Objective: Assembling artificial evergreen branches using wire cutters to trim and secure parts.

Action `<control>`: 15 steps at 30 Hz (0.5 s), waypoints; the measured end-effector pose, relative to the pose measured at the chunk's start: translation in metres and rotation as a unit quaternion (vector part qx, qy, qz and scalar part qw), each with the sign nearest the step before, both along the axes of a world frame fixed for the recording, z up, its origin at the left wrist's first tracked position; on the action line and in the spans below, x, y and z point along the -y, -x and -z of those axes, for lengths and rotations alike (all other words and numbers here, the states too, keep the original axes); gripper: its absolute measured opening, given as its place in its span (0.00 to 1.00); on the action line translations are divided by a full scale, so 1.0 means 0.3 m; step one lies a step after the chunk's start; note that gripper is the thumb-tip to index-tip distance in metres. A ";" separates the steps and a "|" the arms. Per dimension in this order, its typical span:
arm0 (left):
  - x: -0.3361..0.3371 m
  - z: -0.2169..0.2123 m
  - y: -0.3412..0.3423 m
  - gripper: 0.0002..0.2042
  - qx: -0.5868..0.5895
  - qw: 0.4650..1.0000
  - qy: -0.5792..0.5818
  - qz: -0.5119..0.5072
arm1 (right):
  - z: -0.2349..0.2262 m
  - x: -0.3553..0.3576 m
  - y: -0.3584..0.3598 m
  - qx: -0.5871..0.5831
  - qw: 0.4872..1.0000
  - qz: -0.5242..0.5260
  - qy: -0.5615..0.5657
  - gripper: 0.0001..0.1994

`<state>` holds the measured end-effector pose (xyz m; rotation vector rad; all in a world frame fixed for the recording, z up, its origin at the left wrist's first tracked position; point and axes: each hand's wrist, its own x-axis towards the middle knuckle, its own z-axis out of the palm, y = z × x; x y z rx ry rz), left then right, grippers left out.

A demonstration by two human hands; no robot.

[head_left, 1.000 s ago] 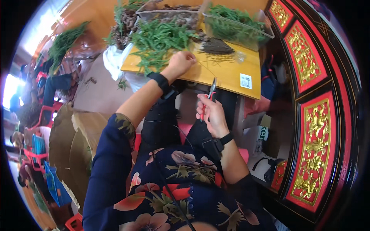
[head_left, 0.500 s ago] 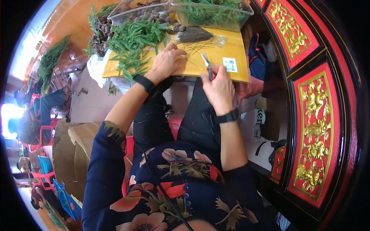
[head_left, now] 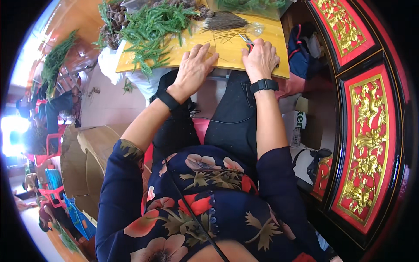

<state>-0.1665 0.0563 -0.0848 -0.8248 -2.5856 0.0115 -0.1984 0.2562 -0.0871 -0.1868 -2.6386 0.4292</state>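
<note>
At the near edge of the yellow tabletop [head_left: 233,61], my left hand [head_left: 195,70] lies palm down with its fingers stretched and slightly apart. A thin wire shows by its fingertips; no grip on it is visible. My right hand [head_left: 261,61] is closed around pliers [head_left: 247,41] with red-and-dark handles, their metal jaws pointing away from me. Beyond the hands lie a bundle of thin brown wires [head_left: 224,21] and several loose wires [head_left: 228,36]. Green artificial pine sprigs [head_left: 157,22] are heaped left of the wires.
Pine cones [head_left: 115,22] stand at the far left of the tabletop. A clear bin [head_left: 253,8] of greenery is at the back. A cardboard box [head_left: 83,174] sits at my left. A carved red-and-gold panel [head_left: 366,139] borders my right side.
My left hand has gone from bent fingers to outstretched ones, shifting slightly right. My right hand has moved right and away from me with the pliers. The view has tilted slightly.
</note>
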 end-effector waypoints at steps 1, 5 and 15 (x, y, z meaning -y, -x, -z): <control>-0.003 0.007 -0.008 0.20 -0.006 1.000 0.010 -0.015 | 0.004 -0.003 0.004 -0.016 1.000 -0.006 0.003 0.20; -0.024 0.044 -0.028 0.17 0.020 0.999 0.024 -0.012 | 0.018 -0.010 0.011 -0.043 0.999 -0.002 -0.008 0.20; -0.020 0.089 -0.035 0.12 -0.101 0.992 -0.077 0.015 | -0.057 0.046 -0.091 -0.174 0.979 -0.097 0.033 0.18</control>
